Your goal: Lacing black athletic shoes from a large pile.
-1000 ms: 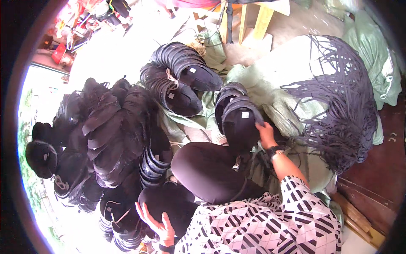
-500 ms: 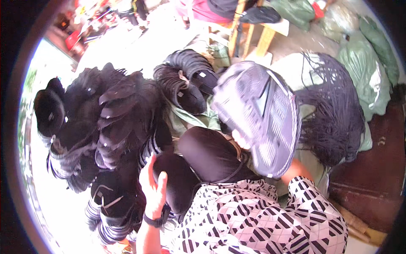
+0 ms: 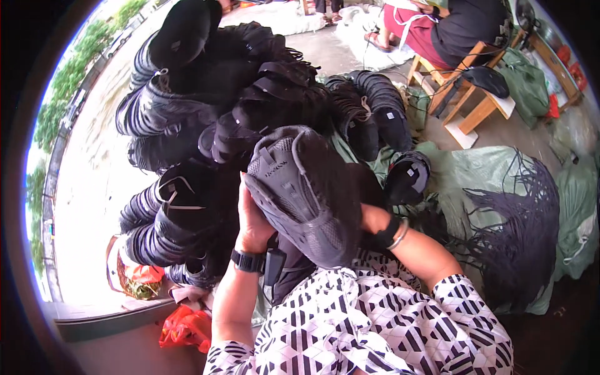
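Note:
A dark grey and black shoe upper point(image 3: 303, 200) with mesh panels is held over my lap, its rounded end low toward my body. My left hand point(image 3: 253, 219) grips its left side near the upper edge. Against its right side lies my right hand point(image 3: 374, 220), the fingers hidden behind the upper. Close on the left rises a big heap of stacked black shoe uppers point(image 3: 253, 119). Beyond the held upper stand two tied rows of nested uppers point(image 3: 384, 103), with a single black upper point(image 3: 406, 181) nearer to me.
Black laces point(image 3: 525, 219) are draped over a pale green sack point(image 3: 494, 159) on the right. Farther back a person point(image 3: 465, 28) sits by a wooden stool point(image 3: 481, 115). A red plastic bag point(image 3: 187, 328) lies at the lower left.
The shoe upper has swung from my right side to the middle in front of me. My left hand, free before, now holds it too. The view has turned.

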`<action>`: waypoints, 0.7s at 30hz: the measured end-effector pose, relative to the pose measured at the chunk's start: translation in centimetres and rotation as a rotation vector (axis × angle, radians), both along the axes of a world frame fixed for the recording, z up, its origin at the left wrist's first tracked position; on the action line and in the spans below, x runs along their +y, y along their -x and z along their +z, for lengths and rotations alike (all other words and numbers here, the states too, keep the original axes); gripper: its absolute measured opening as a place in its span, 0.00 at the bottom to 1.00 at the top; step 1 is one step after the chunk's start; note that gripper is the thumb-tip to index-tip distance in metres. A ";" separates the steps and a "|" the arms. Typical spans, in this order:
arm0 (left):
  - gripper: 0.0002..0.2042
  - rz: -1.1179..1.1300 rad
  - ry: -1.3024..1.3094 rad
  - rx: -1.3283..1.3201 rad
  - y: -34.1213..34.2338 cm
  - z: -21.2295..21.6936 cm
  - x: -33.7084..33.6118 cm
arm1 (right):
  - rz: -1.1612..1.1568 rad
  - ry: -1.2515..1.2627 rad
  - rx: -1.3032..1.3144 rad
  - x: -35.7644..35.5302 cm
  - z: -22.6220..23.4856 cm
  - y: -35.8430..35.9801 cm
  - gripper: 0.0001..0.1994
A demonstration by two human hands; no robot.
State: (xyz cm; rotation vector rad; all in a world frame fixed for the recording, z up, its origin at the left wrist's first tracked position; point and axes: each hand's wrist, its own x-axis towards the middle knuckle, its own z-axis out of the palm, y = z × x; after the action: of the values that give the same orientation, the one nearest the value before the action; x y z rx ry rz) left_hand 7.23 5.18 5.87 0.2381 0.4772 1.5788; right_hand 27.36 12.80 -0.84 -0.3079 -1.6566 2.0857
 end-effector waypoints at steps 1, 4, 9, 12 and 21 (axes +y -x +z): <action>0.32 -0.011 -0.001 0.003 0.9 -1.1 0.1 | 0.053 0.027 0.027 0.0 -0.1 0.5 0.17; 0.33 -0.068 0.174 0.195 3.1 -2.8 0.3 | 0.156 0.079 -0.633 2.6 5.9 -3.0 0.10; 0.28 -0.122 0.321 0.523 4.5 -6.6 1.0 | -0.353 -0.255 -0.462 5.0 7.6 -3.3 0.11; 0.28 -0.092 0.358 0.751 2.8 -5.1 0.3 | -0.403 -0.473 -0.284 5.0 7.2 0.6 0.14; 0.28 0.296 0.172 1.514 4.1 -4.7 0.2 | -0.405 -0.600 -0.350 4.5 5.6 3.1 0.18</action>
State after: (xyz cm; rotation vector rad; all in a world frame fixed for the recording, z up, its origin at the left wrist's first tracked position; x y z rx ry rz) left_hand 3.10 5.42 1.17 1.2907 1.8502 1.3653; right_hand 24.30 17.27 4.76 -0.7578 -2.1126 1.2207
